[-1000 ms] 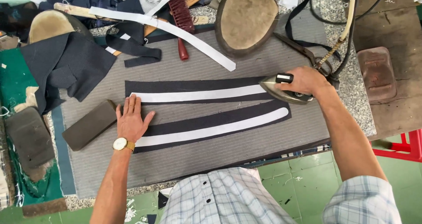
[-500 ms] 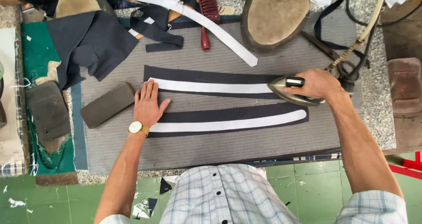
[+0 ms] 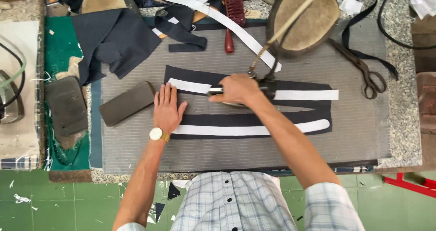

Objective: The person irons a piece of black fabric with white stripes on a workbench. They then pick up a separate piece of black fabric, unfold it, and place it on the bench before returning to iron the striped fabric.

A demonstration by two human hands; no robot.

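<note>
Two long dark fabric strips with white interfacing lie on a grey striped pressing pad (image 3: 354, 135). My right hand (image 3: 237, 88) grips the handle of an iron (image 3: 263, 91) resting on the upper strip (image 3: 309, 94), near its left half. My left hand (image 3: 167, 107) lies flat, fingers spread, on the pad at the left ends of the strips, touching the lower strip (image 3: 254, 126). A watch sits on that wrist. The iron's cord (image 3: 290, 22) rises toward the top of the view.
A dark rectangular block (image 3: 127, 103) lies left of my left hand. Scissors (image 3: 363, 70) rest at the right of the pad. A round padded form (image 3: 309, 22), a red brush (image 3: 234, 8), dark fabric pieces (image 3: 113, 40) and a white strip sit at the back.
My right hand has slid the iron leftward along the upper strip, from its right end to near its left half. My left hand stays flat in place.
</note>
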